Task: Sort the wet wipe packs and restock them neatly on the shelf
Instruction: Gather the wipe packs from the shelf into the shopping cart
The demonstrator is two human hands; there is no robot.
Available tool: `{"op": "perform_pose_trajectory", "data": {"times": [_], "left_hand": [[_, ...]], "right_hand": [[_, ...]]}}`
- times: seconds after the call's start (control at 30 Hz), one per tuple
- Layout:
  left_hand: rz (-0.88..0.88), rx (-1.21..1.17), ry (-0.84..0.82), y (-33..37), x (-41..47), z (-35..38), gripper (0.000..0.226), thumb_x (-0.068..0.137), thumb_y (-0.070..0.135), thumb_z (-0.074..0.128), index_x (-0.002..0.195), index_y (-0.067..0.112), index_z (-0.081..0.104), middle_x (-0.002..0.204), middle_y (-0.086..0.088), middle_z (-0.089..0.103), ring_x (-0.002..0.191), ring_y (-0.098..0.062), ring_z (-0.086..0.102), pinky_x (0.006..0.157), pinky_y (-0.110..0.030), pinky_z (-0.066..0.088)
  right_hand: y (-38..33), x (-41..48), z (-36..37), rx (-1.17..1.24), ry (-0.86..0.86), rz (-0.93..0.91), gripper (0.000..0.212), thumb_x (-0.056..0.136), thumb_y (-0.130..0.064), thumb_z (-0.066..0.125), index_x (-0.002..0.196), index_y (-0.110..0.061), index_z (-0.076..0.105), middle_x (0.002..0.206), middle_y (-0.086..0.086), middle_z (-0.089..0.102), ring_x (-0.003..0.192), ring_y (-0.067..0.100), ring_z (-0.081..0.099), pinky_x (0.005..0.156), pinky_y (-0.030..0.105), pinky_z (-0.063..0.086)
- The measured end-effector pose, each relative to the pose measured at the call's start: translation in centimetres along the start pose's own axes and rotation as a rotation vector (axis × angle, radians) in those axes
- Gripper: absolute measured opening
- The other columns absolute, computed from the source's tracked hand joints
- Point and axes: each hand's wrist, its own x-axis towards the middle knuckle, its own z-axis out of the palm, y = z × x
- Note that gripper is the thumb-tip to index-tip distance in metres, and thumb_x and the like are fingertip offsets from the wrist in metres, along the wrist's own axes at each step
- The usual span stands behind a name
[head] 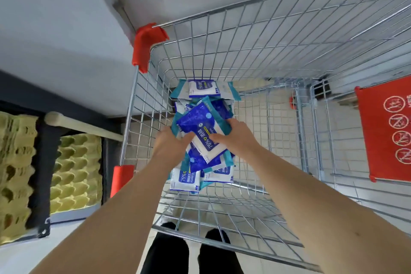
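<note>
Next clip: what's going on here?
A person leans over a wire cart and reaches in with both hands. The left hand and right hand grip a blue wet wipe pack from either side, on top of a loose pile of similar packs on the cart floor. Sorting looks barely begun: the packs lie jumbled. Egg trays sit to the left.

Red sign (387,131) cut off right; lower wipe packs (184,181) buried.
</note>
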Motion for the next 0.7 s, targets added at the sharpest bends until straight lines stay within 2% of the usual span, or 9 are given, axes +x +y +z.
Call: {"op": "perform_pose_trajectory", "data": {"times": [0.07, 0.17, 0.23, 0.33, 0.47, 0.6, 0.7], "left_hand": [[0.045, 0.113, 0.035, 0.8, -1.3, -0.9, 0.043, 0.09, 0.043, 0.06, 0.117, 0.012, 0.049, 0.098, -0.003, 0.057, 0.074, -0.012, 0.055, 0.056, -0.026, 0.043], [0.163, 0.269, 0.09, 2.2, -3.6, -3.2, 0.045, 0.094, 0.044, 0.053, 0.126, 0.013, 0.05, 0.118, -0.007, 0.058, 0.092, -0.021, 0.056, 0.075, -0.031, 0.046], [0.227, 0.347, 0.124, 3.5, -5.9, -5.3, 0.043, 0.095, 0.046, 0.048, 0.123, 0.015, 0.053, 0.121, -0.006, 0.059, 0.102, -0.025, 0.059, 0.082, -0.035, 0.049], [0.339, 0.461, 0.195, 5.8, -10.6, -9.1, 0.039, 0.095, 0.049, 0.044, 0.118, 0.02, 0.057, 0.117, 0.0, 0.061, 0.101, -0.022, 0.059, 0.084, -0.037, 0.051], [0.473, 0.552, 0.373, 7.5, -18.3, -15.2, 0.039, 0.095, 0.049, 0.045, 0.124, 0.026, 0.058, 0.122, 0.003, 0.061, 0.107, -0.021, 0.058, 0.091, -0.036, 0.047], [0.579, 0.512, 0.573, 7.8, -25.5, -22.0, 0.039, 0.092, 0.045, 0.049, 0.116, 0.019, 0.066, 0.113, -0.002, 0.068, 0.101, -0.028, 0.063, 0.089, -0.039, 0.048], [0.612, 0.484, 0.746, 7.0, -30.9, -27.3, 0.042, 0.086, 0.044, 0.052, 0.11, 0.015, 0.07, 0.104, -0.003, 0.072, 0.094, -0.03, 0.067, 0.084, -0.039, 0.05]], "right_hand": [[-0.9, -1.1, -0.8, -0.116, 0.037, -0.075, 0.052, 0.06, -0.055, 0.071, 0.094, -0.018, 0.058, 0.095, 0.003, 0.065, 0.084, 0.022, 0.067, 0.073, 0.043, 0.057], [-3.5, -3.9, -2.2, -0.241, 0.061, -0.204, 0.045, 0.081, -0.039, 0.069, 0.115, -0.011, 0.059, 0.109, 0.006, 0.06, 0.1, 0.022, 0.059, 0.084, 0.038, 0.05], [-5.5, -5.9, -3.3, -0.313, 0.094, -0.316, 0.045, 0.085, -0.038, 0.066, 0.122, -0.013, 0.058, 0.116, 0.005, 0.061, 0.106, 0.022, 0.057, 0.086, 0.037, 0.049], [-9.6, -10.0, -5.0, -0.397, 0.13, -0.469, 0.045, 0.088, -0.04, 0.062, 0.126, -0.016, 0.057, 0.122, 0.003, 0.061, 0.11, 0.022, 0.056, 0.088, 0.033, 0.047], [-15.8, -17.0, -6.7, -0.5, 0.184, -0.68, 0.051, 0.09, -0.04, 0.06, 0.134, -0.018, 0.052, 0.132, 0.0, 0.058, 0.119, 0.017, 0.053, 0.097, 0.026, 0.04], [-22.2, -24.6, -7.1, -0.587, 0.231, -0.899, 0.053, 0.091, -0.044, 0.057, 0.136, -0.017, 0.051, 0.135, -0.001, 0.057, 0.122, 0.015, 0.052, 0.101, 0.026, 0.038], [-26.9, -30.0, -6.3, -0.562, 0.283, -1.043, 0.049, 0.089, -0.041, 0.062, 0.129, -0.013, 0.057, 0.125, 0.001, 0.063, 0.115, 0.02, 0.057, 0.096, 0.029, 0.042]]}}
